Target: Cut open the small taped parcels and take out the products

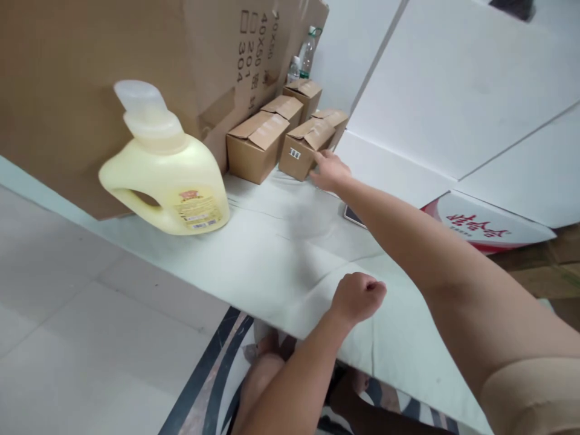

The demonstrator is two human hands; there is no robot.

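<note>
My right hand (330,170) is stretched far forward, its fingers touching the near corner of a small brown cardboard box (302,148) with a label on its front. My left hand (357,296) rests as a closed fist on the white sheet (254,254) near its front edge, with nothing showing in it. A pale yellow detergent bottle (165,175) with a clear pump cap stands on the sheet to the left.
Several more small brown boxes (256,145) sit in a cluster beside the touched one. A large cardboard carton (90,72) stands behind the bottle. Two plastic bottles (308,54) stand at the back. White boards (453,90) and a red-and-white sign (480,226) lie to the right.
</note>
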